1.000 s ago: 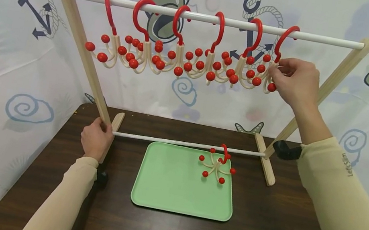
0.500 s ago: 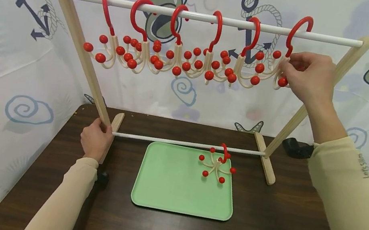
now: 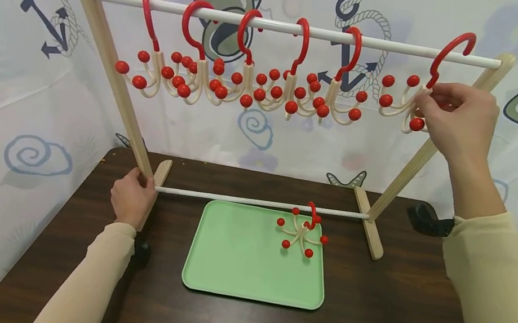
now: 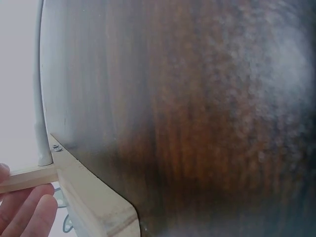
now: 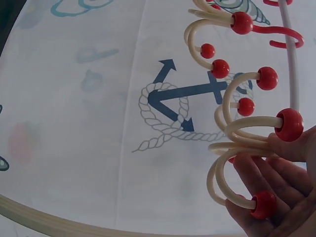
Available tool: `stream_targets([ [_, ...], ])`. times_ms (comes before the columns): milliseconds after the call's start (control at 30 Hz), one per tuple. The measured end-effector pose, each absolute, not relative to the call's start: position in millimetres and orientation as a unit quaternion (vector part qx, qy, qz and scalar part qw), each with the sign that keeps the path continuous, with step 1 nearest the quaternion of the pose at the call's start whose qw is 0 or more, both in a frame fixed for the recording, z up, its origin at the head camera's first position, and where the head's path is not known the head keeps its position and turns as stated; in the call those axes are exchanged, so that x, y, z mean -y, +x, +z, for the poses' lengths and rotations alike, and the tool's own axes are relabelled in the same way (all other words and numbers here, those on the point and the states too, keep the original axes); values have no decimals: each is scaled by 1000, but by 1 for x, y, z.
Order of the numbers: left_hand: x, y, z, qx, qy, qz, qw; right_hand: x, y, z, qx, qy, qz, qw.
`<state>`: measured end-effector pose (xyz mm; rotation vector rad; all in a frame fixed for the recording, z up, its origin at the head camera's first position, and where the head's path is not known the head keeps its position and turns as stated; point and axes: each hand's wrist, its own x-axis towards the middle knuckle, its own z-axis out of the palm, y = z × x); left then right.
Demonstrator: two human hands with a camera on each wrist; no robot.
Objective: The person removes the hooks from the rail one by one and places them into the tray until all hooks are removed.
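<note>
My right hand [image 3: 463, 124] pinches the pale stem of a multi-armed hanger [image 3: 440, 63] with a red hook and red ball tips. Its hook is at the white top rod [image 3: 396, 47], near the right end; whether it bears on the rod I cannot tell. In the right wrist view, the fingers [image 5: 252, 177] surround the stem amid curved arms [image 5: 232, 180]. My left hand [image 3: 131, 198] grips the foot of the rack's left wooden post [image 3: 121, 93]; the left wrist view shows fingertips [image 4: 37, 212] around the wood. Several similar hangers [image 3: 247, 77] hang further left.
A green tray [image 3: 242, 261] lies on the dark wooden table [image 3: 366, 322], with one more red-hooked hanger [image 3: 300, 234] at its back right corner. The white lower rod [image 3: 227, 198] runs behind the tray. A printed cloth [image 3: 252, 143] hangs behind the rack.
My right hand has moved the pinched hanger rightward along the top rod, away from the other hangers, and its hook has risen a little. My left hand has stayed on the post.
</note>
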<state>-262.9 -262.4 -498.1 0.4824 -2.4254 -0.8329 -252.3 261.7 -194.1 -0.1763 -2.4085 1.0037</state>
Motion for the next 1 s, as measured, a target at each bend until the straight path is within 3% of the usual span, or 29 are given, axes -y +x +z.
stream_targets([
  [233,264,-264,-498,898,173,-305,265,-267,-226,-225,887,-63,370,269],
  [467,266,-265,-501,899,170,-301,267,-260,-184,-281,885,-20,369,283],
  [1000,266,-264,-498,902,177,-300,254,-215,-109,-420,901,-32,403,161],
])
